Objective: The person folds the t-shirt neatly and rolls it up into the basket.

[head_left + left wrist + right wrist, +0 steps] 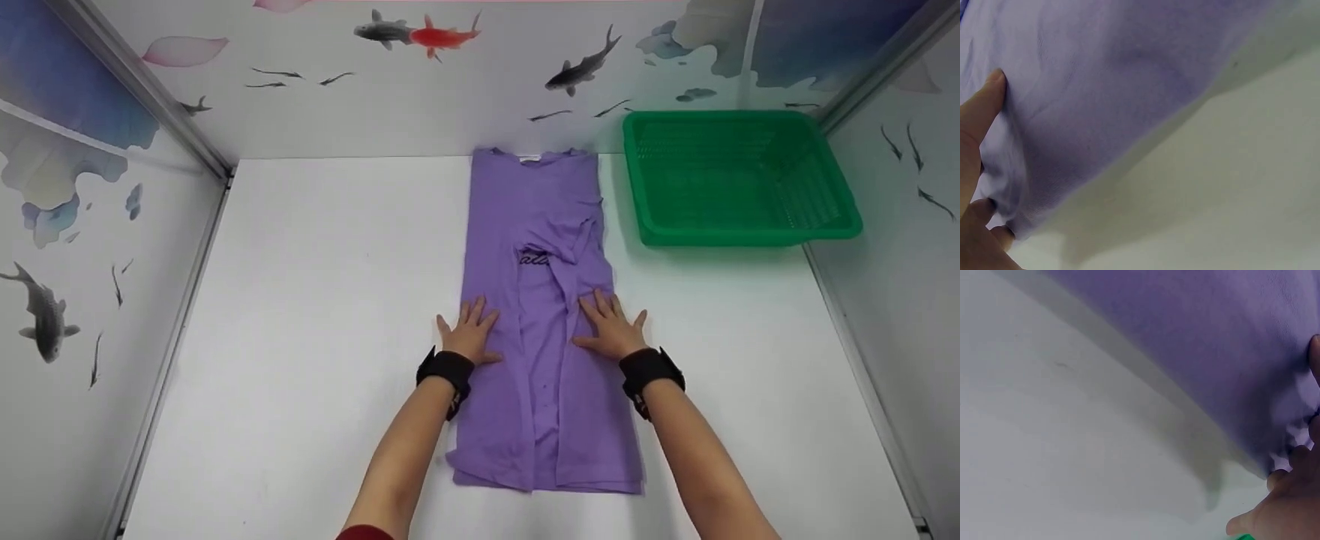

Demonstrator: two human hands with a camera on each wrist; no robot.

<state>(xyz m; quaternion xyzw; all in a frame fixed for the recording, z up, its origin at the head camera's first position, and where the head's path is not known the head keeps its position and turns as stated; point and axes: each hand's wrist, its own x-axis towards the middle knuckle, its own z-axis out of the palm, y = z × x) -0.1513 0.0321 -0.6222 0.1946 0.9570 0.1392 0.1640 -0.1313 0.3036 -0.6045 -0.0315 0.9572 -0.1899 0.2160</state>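
A purple T-shirt lies lengthwise, with its collar at the far end and its sides folded in toward the middle. Dark lettering shows in part between the folds. My left hand rests with spread fingers on the shirt's left edge. On the right edge my right hand presses down, its fingers spread too. In the left wrist view, the thumb and fingertips touch the purple cloth, which bunches a little beside them. The right wrist view shows fingertips against the cloth near its edge.
A green plastic basket stands at the back right, close to the shirt's collar end. The white table is bounded by printed panels with fish at the back and both sides. Each wrist wears a black band.
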